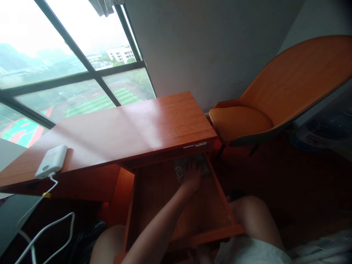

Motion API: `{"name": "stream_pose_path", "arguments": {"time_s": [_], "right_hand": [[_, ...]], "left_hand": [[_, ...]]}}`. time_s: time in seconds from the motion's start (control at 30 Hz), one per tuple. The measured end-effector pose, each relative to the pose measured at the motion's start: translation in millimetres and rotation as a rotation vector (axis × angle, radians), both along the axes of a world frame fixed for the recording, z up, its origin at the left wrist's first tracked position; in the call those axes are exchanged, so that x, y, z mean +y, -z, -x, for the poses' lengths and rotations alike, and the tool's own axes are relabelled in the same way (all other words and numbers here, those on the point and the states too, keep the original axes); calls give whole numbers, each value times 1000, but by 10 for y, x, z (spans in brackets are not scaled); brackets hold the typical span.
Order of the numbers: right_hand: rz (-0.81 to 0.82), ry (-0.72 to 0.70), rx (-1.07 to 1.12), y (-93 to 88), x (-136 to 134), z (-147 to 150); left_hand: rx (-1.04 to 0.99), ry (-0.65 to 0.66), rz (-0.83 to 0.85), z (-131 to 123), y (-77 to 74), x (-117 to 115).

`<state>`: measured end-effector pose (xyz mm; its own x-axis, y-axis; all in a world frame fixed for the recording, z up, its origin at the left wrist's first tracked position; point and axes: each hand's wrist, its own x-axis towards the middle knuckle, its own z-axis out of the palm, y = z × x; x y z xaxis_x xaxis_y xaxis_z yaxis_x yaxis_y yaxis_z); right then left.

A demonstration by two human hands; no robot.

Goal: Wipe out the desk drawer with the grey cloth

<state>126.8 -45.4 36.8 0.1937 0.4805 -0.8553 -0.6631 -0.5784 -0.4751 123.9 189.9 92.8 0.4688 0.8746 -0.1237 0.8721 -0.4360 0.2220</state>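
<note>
My left hand (193, 174) reaches deep into a pulled-out wooden drawer (159, 198). Its fingers look spread over a pale, soft-looking item (179, 172) with a speckled white edge, lying at the drawer's back right. Shade and the hand hide much of that item, so I cannot tell its kind. Below the drawer's front board (206, 234), at the bottom of the view, my right hand (202, 254) shows dimly in part. Its fingers are too dark to make out.
The drawer belongs to a reddish wooden desk (132, 124) by a window. A white charger-like box (52, 161) with a white cable (52, 220) sits at the desk's left edge. An orange chair (244, 119) stands right of the desk. My knees flank the drawer.
</note>
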Motion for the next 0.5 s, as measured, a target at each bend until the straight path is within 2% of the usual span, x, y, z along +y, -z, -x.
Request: {"name": "stream_pose_path", "arguments": {"time_s": [0.1, 0.23, 0.33, 0.43, 0.5], "right_hand": [[3, 5, -7, 20, -32, 3], [1, 8, -14, 54, -55, 6], [-5, 11, -19, 104, -28, 20], [-5, 21, -29, 181, 24, 41], [-3, 45, -56, 236, 48, 51]], "left_hand": [[-13, 56, 21, 23, -37, -393], [-85, 165, 184, 141, -229, -802], [-154, 247, 409, 198, -375, -923], [-176, 302, 650, 214, -456, -949], [-191, 319, 706, 230, -468, -964]]}}
